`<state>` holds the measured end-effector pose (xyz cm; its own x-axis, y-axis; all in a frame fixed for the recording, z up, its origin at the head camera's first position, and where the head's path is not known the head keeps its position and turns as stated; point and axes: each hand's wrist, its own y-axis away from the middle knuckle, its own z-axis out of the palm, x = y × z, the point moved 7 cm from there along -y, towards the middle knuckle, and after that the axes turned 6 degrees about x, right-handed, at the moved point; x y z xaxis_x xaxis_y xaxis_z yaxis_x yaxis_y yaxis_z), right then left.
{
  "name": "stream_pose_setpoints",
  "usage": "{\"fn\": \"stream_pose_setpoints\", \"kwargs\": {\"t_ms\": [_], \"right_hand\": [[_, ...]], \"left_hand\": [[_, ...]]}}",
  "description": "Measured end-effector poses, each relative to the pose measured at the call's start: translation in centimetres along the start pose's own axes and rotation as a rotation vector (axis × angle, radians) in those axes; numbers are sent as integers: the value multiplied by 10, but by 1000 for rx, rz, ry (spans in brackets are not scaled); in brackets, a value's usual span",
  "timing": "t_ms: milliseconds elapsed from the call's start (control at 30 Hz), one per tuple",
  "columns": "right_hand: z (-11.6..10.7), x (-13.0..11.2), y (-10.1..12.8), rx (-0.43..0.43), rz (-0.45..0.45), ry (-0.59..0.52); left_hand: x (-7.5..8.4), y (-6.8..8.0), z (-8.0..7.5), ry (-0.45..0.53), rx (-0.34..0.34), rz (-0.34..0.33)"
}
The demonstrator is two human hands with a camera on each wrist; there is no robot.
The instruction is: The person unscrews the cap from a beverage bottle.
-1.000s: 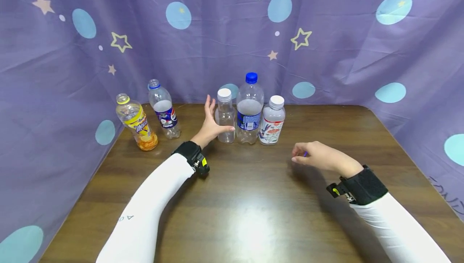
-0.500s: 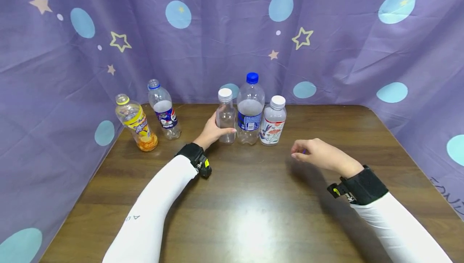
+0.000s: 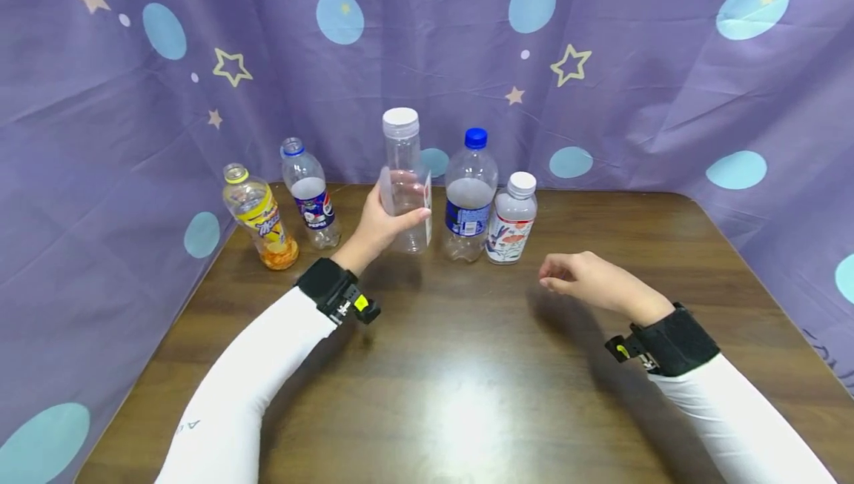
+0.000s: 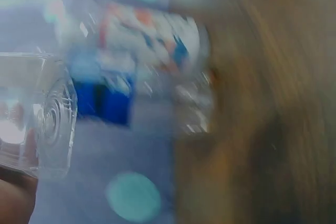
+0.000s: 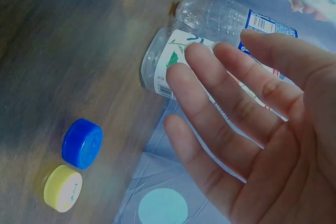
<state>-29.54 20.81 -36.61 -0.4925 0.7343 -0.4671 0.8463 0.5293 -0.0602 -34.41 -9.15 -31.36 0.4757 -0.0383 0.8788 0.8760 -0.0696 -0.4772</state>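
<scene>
Clear bottle [image 3: 402,180], white-capped, is gripped by the left hand [image 3: 376,226] and held off the table [image 3: 467,365], just left of the blue-capped bottle [image 3: 470,195]. Its cap is not yet undone. Right hand [image 3: 580,280] hovers relaxed, holding nothing.

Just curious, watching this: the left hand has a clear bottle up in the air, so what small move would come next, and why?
Probably the right hand reaches for the white cap. The left hand grips the clear bottle upright above the table, while the right hovers free.
</scene>
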Motion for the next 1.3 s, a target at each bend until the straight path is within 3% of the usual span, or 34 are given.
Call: {"fn": "stream_pose_setpoints", "kwargs": {"t_ms": [100, 200, 367, 500, 633, 833, 900, 933, 1033, 1133, 1200, 1300], "right_hand": [[0, -2, 0, 0, -1, -3], [-1, -3, 0, 0, -7, -9], [-1, -6, 0, 0, -20, -5], [-1, -5, 0, -5, -22, 5], [0, -5, -1, -12, -22, 15], [-15, -21, -5, -22, -38, 31], [-35, -36, -7, 49, -59, 50], [-48, -45, -7, 126, -70, 59], [-87, -77, -3, 466, -99, 27], [-101, -107, 6, 760, -172, -38], [-94, -122, 8, 814, -198, -4], [-72, -131, 4, 737, -151, 152]], "left_hand": [[26, 16, 11, -31, -93, 41], [36, 40, 22, -127, -199, 50], [14, 77, 28, -371, -309, -37], [-9, 94, 24, -537, -351, -115], [-19, 102, 24, -552, -390, -153], [-17, 103, 30, -574, -429, -139], [-14, 100, 32, -601, -413, -116], [-12, 98, 33, -608, -401, -103], [-6, 92, 37, -626, -362, -74], [-2, 89, 43, -629, -341, -68], [-1, 89, 47, -634, -342, -69], [0, 90, 53, -633, -354, -70]]}}
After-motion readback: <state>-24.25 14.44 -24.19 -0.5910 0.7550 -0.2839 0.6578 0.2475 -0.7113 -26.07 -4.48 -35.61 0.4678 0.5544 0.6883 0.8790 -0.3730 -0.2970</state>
